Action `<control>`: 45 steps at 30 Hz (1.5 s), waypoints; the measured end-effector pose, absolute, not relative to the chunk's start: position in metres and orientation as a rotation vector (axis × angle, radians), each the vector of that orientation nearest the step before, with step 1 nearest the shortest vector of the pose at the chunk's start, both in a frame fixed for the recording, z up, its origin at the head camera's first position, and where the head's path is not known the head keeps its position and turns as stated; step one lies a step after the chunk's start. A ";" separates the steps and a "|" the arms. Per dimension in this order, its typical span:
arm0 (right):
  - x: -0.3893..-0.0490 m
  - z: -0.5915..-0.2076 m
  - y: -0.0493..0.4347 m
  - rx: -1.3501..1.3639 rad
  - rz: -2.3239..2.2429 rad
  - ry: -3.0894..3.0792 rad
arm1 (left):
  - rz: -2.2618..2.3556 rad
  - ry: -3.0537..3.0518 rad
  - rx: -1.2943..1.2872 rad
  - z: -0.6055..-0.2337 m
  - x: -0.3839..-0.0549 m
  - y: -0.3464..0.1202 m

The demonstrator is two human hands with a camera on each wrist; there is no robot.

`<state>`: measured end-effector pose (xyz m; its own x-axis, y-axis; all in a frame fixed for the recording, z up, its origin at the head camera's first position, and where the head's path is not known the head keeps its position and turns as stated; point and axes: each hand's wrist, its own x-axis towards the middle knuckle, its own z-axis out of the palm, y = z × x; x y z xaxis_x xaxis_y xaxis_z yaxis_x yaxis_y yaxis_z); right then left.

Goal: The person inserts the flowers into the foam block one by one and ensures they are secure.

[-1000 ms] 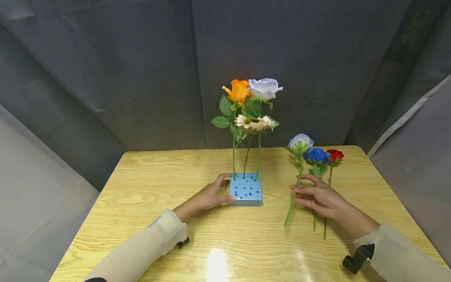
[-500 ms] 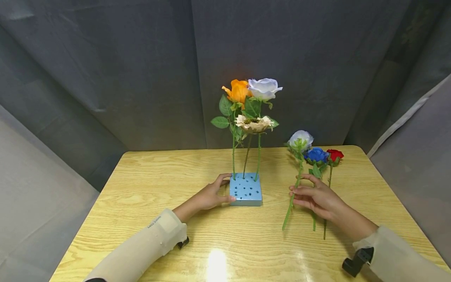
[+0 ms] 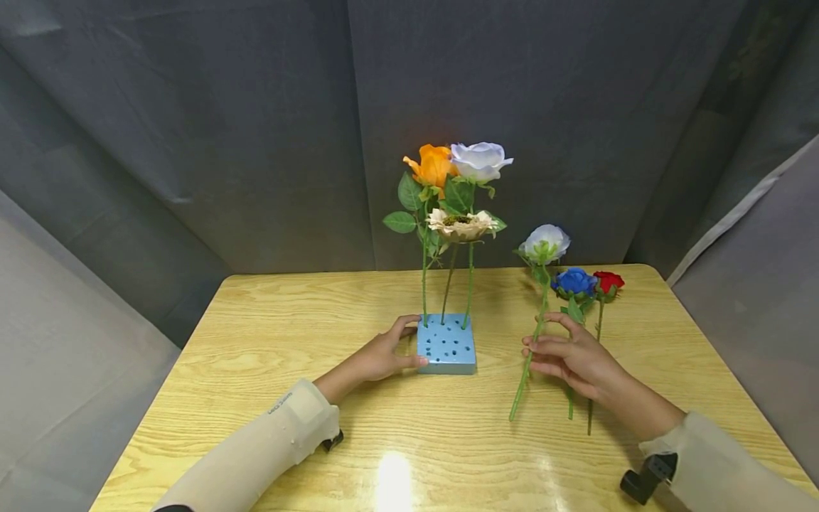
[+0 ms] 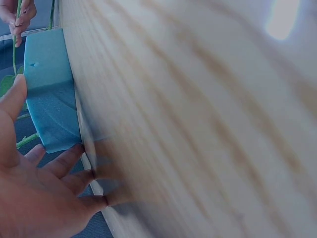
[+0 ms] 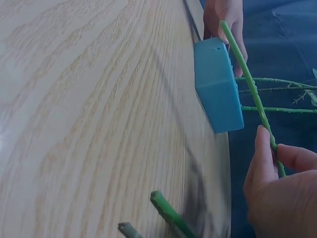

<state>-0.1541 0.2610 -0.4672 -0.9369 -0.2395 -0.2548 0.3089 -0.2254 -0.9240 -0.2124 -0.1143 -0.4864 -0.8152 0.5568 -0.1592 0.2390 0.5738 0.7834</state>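
On the table sits a light-blue foam block (image 3: 446, 344) with holes across its top. My left hand (image 3: 376, 354) holds its left side, thumb at the front corner and fingers toward the back; in the left wrist view the thumb and fingertips press against the foam block (image 4: 52, 89). My right hand (image 3: 579, 359) pinches the green stem of a pale white rose (image 3: 544, 244) between thumb and fingers. That stem leans, bloom up and away, its cut end low toward the front. In the right wrist view the stem (image 5: 252, 87) crosses in front of the block.
Standing in the block are an orange rose (image 3: 434, 167), a pale lilac-white rose (image 3: 480, 161) and a cream daisy-like flower (image 3: 462, 225). A blue rose (image 3: 574, 282) and a red rose (image 3: 608, 283) lie on the wooden table (image 3: 275, 320) at right. Grey cloth (image 3: 256, 142) hangs behind.
The white rose in my right hand has risen and its stem end has shifted slightly left and toward the front. My left hand and the block have stayed put.
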 end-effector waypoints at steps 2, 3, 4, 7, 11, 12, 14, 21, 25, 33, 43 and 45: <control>-0.154 -0.466 0.260 0.069 -2.211 1.715 | 1.117 2.420 0.644 -0.487 -0.213 -0.114; -0.153 -0.465 0.260 0.062 -2.210 1.725 | 1.116 2.420 0.644 -0.487 -0.213 -0.114; -0.153 -0.464 0.260 0.056 -2.208 1.733 | 1.116 2.419 0.645 -0.487 -0.213 -0.114; -0.152 -0.462 0.258 0.028 -2.212 1.745 | 1.117 2.417 0.644 -0.487 -0.213 -0.114; -0.151 -0.460 0.257 -0.012 -2.228 1.751 | 1.117 2.416 0.641 -0.487 -0.213 -0.114; -0.150 -0.459 0.256 -0.029 -2.229 1.755 | 1.118 2.416 0.640 -0.487 -0.213 -0.114; -0.150 -0.458 0.255 -0.048 -2.237 1.757 | 1.118 2.416 0.640 -0.487 -0.213 -0.115; -0.152 -0.454 0.252 -0.133 -2.241 1.810 | 1.117 2.421 0.643 -0.487 -0.212 -0.114; -0.154 -0.450 0.251 -0.176 -2.229 1.863 | 1.116 2.421 0.640 -0.484 -0.211 -0.113; -0.155 -0.438 0.247 -0.187 -2.259 1.898 | 1.106 2.427 0.634 -0.483 -0.210 -0.113; -0.156 -0.429 0.241 -0.250 -2.348 1.951 | 1.115 2.421 0.628 -0.484 -0.210 -0.114; -0.156 -0.427 0.239 -0.275 -2.357 1.970 | 1.116 2.422 0.627 -0.485 -0.210 -0.114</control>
